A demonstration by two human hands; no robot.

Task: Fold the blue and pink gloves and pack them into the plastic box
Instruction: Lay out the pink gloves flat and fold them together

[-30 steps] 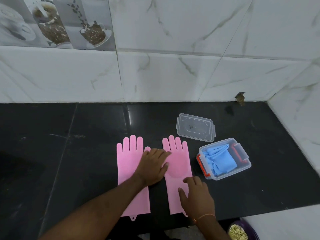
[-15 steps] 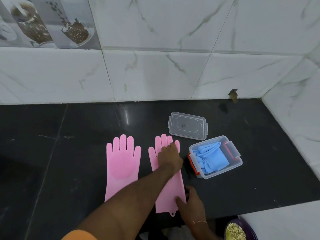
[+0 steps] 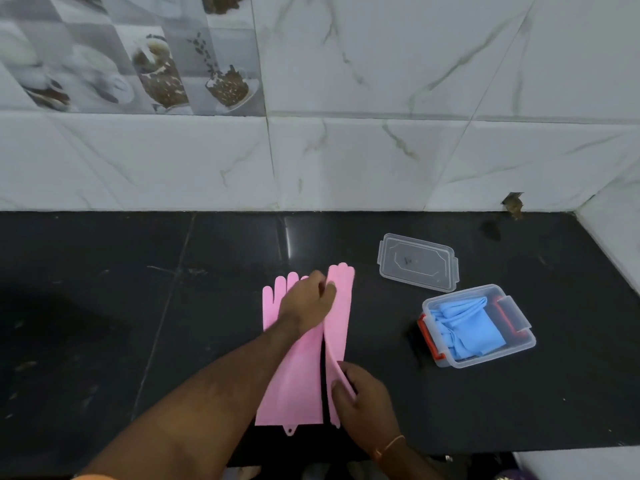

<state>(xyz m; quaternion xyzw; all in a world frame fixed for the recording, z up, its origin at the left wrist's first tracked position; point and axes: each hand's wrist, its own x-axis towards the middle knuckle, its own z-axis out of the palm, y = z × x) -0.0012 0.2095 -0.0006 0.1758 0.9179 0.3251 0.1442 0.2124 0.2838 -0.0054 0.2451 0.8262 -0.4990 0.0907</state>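
Two pink gloves lie side by side on the black counter (image 3: 138, 306). The left pink glove (image 3: 294, 386) lies flat, fingers pointing at the wall. The right pink glove (image 3: 341, 306) is tilted up on its long edge, close against the left one. My left hand (image 3: 308, 299) reaches across and pinches this glove near its fingers. My right hand (image 3: 360, 400) grips its cuff edge. To the right stands the clear plastic box (image 3: 519, 344) with orange clips, with the folded blue gloves (image 3: 471, 327) inside.
The box's clear lid (image 3: 419, 261) lies flat behind the box, near the marble-tiled wall (image 3: 346, 161). A side wall (image 3: 616, 237) bounds the counter on the right. The counter's front edge runs just under my wrists.
The right pink glove has been raised off the counter onto its edge and brought over against the left glove. My right hand now grips the cuff; my left holds the finger end.
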